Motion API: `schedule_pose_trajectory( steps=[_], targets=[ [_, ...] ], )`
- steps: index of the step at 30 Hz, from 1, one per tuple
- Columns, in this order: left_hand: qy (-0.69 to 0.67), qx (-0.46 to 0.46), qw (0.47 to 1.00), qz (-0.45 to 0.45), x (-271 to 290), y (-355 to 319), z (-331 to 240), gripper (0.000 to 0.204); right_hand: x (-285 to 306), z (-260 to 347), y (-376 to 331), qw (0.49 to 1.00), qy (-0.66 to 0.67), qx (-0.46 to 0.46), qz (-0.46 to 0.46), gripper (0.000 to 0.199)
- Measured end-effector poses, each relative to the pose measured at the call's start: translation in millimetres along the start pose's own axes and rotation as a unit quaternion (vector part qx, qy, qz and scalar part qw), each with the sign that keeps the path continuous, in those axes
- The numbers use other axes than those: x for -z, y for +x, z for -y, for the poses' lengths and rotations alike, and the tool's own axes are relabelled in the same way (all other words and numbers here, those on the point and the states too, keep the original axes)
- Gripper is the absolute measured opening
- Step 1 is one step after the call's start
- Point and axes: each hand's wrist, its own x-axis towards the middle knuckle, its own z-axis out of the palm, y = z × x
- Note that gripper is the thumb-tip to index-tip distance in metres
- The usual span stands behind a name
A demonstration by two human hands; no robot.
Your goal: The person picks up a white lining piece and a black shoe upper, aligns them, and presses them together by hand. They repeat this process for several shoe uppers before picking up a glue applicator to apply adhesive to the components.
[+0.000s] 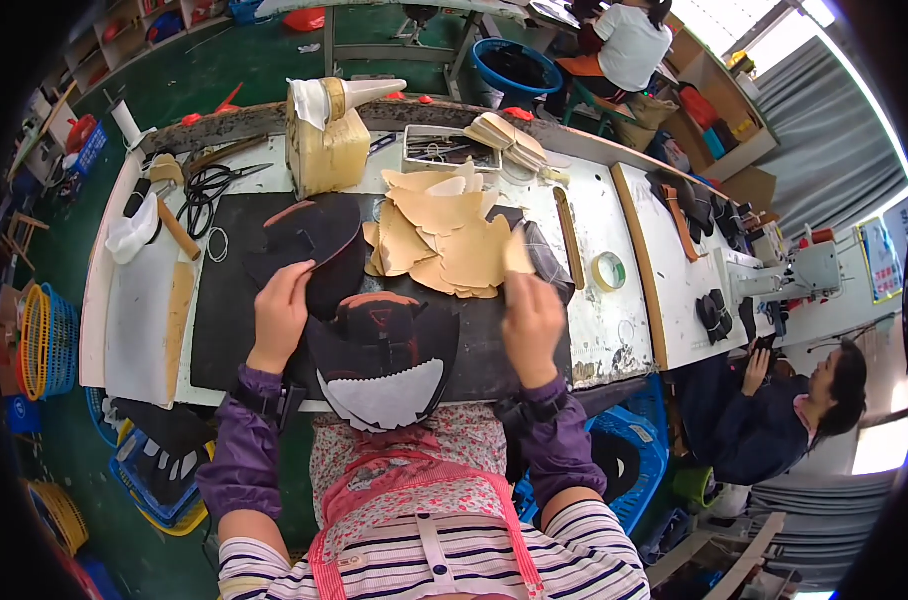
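The edge of a black fabric piece with orange trim [304, 222] is pinched between the thumb and fingers of the left hand [279, 312]. This piece is lying on the left half of a black mat [224, 340], by which part of a white-topped workbench [599, 325] is covered. The right hand [533, 325] is blurred by motion; its fingers are bent at a small tan piece [517, 254], but whether it is grasped cannot be told.

Between the hands, nearer the body, a black stitched piece [384, 335] is seen, its lower part faced with a white saw-edged lining [386, 392]. Beyond it, overlapping tan cutouts [444, 235] are heaped on the mat. At the far side, a yellowish block [329, 155] is topped by a pale cone [374, 92], and tools are held in a white tray [452, 150] beside it. Black-handled scissors [206, 190] are laid to the left; a roll of tape [608, 270] is placed to the right.
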Motion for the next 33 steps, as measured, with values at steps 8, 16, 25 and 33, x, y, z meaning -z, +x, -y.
schedule_pose_trajectory(
  steps=[8,16,25,33],
  targets=[
    [-0.015,-0.204,0.96,0.192,2.5,-93.8,-74.8,0.027,-42.8,9.0,-22.1,0.98,0.122,-0.13,0.093,0.014],
    [0.005,-0.176,0.972,0.155,0.2,-101.3,-84.2,0.023,-22.8,4.4,-26.0,0.963,0.166,-0.198,0.076,0.012],
    [-0.091,-0.197,0.967,0.13,8.1,-129.8,-70.8,0.024,-13.6,4.9,-29.2,0.962,0.173,-0.193,0.087,0.01],
    [-0.146,-0.199,0.938,0.245,12.9,-140.1,-72.6,0.017,-17.7,7.8,-30.4,0.942,0.236,-0.223,0.087,0.011]
  ],
)
